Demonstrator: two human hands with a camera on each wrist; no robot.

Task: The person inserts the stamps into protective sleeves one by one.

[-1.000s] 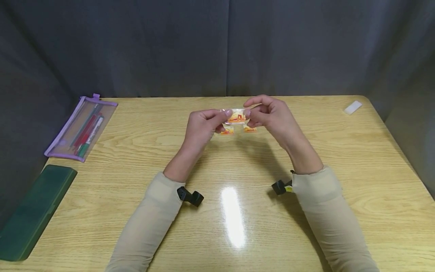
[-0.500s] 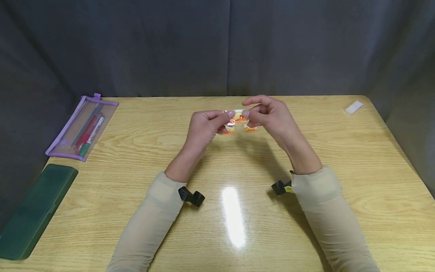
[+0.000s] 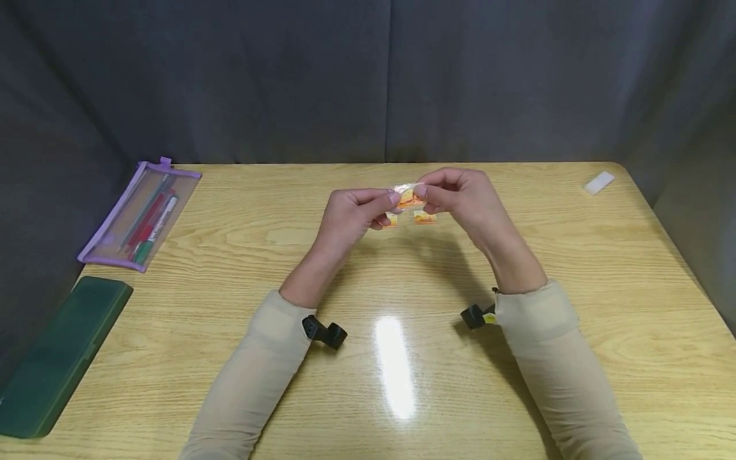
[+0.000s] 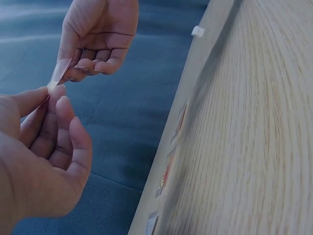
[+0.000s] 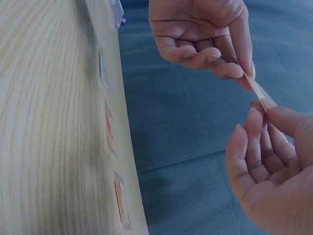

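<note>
A small clear plastic packet (image 3: pixel 411 197) bears an orange and yellow picture. It is held above the far part of the table, seen nearly edge-on in both wrist views. My left hand (image 3: pixel 352 220) pinches its left side between thumb and fingers. At the other side, my right hand (image 3: pixel 470 203) pinches it the same way. Beyond and below lie two similar small picture pieces, the right one (image 3: pixel 424 217) in full sight and the left one (image 3: pixel 392 220) partly behind my left fingers. The right wrist view also has a pale clear piece (image 5: pixel 103 69) in that row.
On the left lie a purple-edged mesh pouch (image 3: pixel 138 217) with pens and a dark green case (image 3: pixel 63 358). A small white block (image 3: pixel 599 183) sits near the far right corner of the wooden table (image 3: pixel 276 409). A dark curtain (image 3: pixel 276 83) hangs behind.
My right index finger, raised before, has come down towards the packet. The packet and my left hand have shifted slightly to the right, and the packet is tilted a little.
</note>
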